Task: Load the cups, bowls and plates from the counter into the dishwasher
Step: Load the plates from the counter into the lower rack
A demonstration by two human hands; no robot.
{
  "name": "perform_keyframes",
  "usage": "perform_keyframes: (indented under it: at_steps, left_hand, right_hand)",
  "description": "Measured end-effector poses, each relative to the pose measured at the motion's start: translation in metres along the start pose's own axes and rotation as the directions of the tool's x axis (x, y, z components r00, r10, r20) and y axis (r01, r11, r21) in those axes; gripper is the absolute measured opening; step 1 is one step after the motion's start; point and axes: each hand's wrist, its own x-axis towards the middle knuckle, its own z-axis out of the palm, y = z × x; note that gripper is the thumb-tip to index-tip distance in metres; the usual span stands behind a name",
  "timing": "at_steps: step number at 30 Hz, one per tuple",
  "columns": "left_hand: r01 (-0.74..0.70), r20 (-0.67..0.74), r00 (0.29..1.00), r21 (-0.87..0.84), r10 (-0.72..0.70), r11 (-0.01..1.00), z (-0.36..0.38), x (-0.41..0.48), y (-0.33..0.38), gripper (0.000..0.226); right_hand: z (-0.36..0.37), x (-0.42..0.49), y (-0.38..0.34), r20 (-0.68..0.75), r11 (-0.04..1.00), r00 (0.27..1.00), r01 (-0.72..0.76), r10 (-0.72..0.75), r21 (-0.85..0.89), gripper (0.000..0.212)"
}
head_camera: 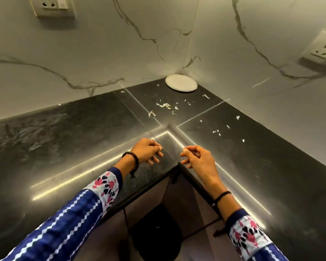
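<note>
Black granite counter [64, 132] carries a white plate [181, 82] in its far corner at twelve o'clock, pale scraps [164, 105] just nearer. At six o'clock the left hand [148, 151] and right hand [199, 158] hover, fingers loosely curled, holding nothing.

You will find no text, label, brand, number or sign here that can be read. The plate [181, 82] is plain, and any marking on the left socket [52, 5] or the right socket [325, 48] is too small and blurred for you to make out
</note>
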Motion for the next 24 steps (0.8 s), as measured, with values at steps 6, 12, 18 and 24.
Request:
perform_keyframes:
  at_steps: [6,12,18,24]
  left_hand:
    - [0.005,-0.012,1.000,-0.003,-0.005,1.000,-0.034,0.073,0.021,0.013]
    - [-0.035,0.006,0.999,-0.013,0.035,0.999,-0.069,0.156,0.048,0.014]
    - [-0.038,0.030,0.999,-0.041,0.039,0.998,-0.088,0.219,0.061,0.013]
    - [-0.026,-0.030,0.999,-0.153,0.021,0.988,-0.100,0.264,0.050,0.011]
  right_hand:
    - [0.012,0.082,-0.024,0.001,1.000,1.000,0.012,-0.012,-0.025,0.012]
    - [0.024,0.164,-0.041,-0.054,0.999,0.998,-0.013,0.011,-0.040,0.008]
    - [0.027,0.225,-0.052,-0.096,0.991,0.995,-0.028,0.015,-0.130,0.008]
    - [0.026,0.285,-0.055,-0.065,0.972,0.997,-0.044,0.030,-0.229,0.009]
